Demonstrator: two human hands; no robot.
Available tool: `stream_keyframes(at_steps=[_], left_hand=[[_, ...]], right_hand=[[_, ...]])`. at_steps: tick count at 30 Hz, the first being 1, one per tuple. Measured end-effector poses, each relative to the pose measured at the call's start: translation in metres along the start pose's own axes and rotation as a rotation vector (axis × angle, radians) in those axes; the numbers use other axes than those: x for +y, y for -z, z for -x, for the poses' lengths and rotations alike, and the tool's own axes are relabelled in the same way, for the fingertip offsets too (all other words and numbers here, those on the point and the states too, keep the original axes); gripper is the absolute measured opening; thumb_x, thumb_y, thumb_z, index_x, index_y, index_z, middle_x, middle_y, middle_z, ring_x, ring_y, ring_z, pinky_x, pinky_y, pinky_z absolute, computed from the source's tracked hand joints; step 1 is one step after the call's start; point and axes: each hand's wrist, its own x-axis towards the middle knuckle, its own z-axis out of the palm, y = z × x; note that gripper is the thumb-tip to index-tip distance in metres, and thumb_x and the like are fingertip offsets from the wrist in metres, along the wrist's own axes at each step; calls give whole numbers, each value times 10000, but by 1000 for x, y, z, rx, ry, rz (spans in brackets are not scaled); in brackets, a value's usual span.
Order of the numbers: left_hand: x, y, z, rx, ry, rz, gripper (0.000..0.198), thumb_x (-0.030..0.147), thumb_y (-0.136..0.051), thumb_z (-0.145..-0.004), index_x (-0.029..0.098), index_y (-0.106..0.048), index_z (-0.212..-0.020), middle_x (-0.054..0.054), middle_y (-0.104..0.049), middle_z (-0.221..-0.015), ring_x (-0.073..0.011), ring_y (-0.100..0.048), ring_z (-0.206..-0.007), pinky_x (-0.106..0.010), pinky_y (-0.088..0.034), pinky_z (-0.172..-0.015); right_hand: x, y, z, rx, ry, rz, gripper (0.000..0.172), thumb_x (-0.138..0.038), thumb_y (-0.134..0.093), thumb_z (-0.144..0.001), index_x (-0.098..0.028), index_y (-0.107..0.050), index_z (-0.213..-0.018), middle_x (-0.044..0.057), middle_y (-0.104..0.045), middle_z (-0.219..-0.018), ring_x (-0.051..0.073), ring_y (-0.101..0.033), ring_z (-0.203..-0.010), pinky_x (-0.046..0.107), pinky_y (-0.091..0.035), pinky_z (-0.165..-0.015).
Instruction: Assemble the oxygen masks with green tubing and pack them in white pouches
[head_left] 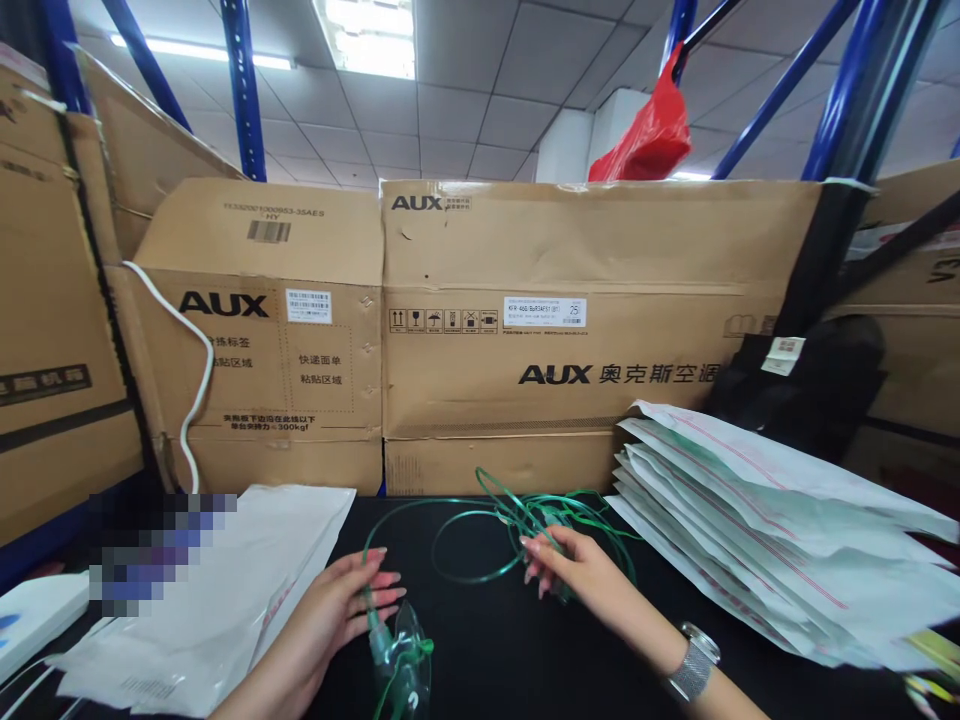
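Green clear tubing (471, 578) loops across the black table and bunches up in a tangle at the centre right. My left hand (346, 605), its fingers apart, is beside the tubing where it runs down to a clear mask (409, 665) with a green strap. Whether the fingers touch the tube there is unclear. At the tangle, my right hand (562, 562) has its fingers closed around part of the green tubing. A silver watch is on that wrist.
White packets (780, 530) are stacked at the right, on the black table (495, 665). White plastic bags (225, 590) lie at the left, near a white device (37, 615). Cardboard boxes (465, 400) stand along the back, with a white cable (199, 400) hanging at the left.
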Motion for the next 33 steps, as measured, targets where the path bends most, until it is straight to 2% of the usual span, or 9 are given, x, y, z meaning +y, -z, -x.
stream_keyframes(at_steps=[2,5,8,13,16,20,22,26,33], left_hand=[[1,3,-2,-29,1,-56,267,339,-601,-730,124,-609,-887,50,-571,-401,-146,-603,-422,-294,-515,-616],[-2,3,0,-90,44,-94,339,440,-575,-715,119,-632,-807,84,-473,-312,-111,-501,-305,-288,-504,-549],[-8,-2,6,-187,127,-88,310,409,-582,-715,122,-618,-828,10,-610,-452,-159,-602,-415,-278,-487,-495],[-18,-9,10,-289,143,-4,201,267,-600,-734,102,-597,-848,-101,-703,-732,-217,-682,-642,-349,-523,-664],[-19,-10,9,-215,132,45,203,200,-607,-726,98,-560,-895,-128,-708,-793,-254,-687,-757,-376,-511,-764],[-18,-9,9,-202,151,71,253,163,-582,-741,87,-507,-970,-145,-708,-816,-283,-682,-804,-389,-501,-809],[-17,-9,11,-206,167,76,263,149,-571,-747,77,-497,-990,-157,-704,-843,-289,-676,-827,-390,-499,-821],[-15,-11,14,-138,165,78,267,120,-577,-740,57,-507,-989,-180,-691,-881,-293,-662,-869,-378,-503,-828],[-8,-12,17,-118,147,110,192,97,-613,-712,57,-565,-894,-212,-689,-917,-284,-648,-910,-350,-490,-855]], right_hand=[[1,-5,3,-26,-23,-26,390,-540,-622,-634,-186,-467,-684,-6,-608,-648,126,-580,-539,247,-434,-510],[-3,-10,12,-72,-95,-179,389,-415,-736,-560,-185,-443,-670,33,-635,-821,162,-623,-747,246,-477,-600],[-11,-16,22,-164,-152,-414,309,-312,-749,-577,-163,-524,-727,82,-617,-1018,198,-593,-938,297,-478,-772],[-11,-28,25,-201,-58,-491,307,-311,-668,-690,-149,-571,-933,84,-640,-963,196,-589,-955,333,-425,-871],[-4,-35,23,-192,34,-253,412,-402,-676,-663,-178,-550,-984,46,-618,-880,175,-594,-840,319,-454,-796],[4,-41,28,-111,232,471,554,-467,-764,-500,-231,-581,-966,13,-536,-843,197,-529,-810,317,-445,-733],[6,-42,31,-91,305,720,469,-443,-770,-508,-239,-600,-895,16,-533,-862,218,-511,-851,328,-429,-750],[8,-43,34,-86,371,912,142,-237,-645,-715,-221,-573,-836,23,-562,-887,199,-518,-864,309,-411,-766],[-1,-41,38,-161,516,1248,66,-130,-520,-697,-176,-545,-735,40,-617,-773,197,-558,-743,329,-383,-772]])
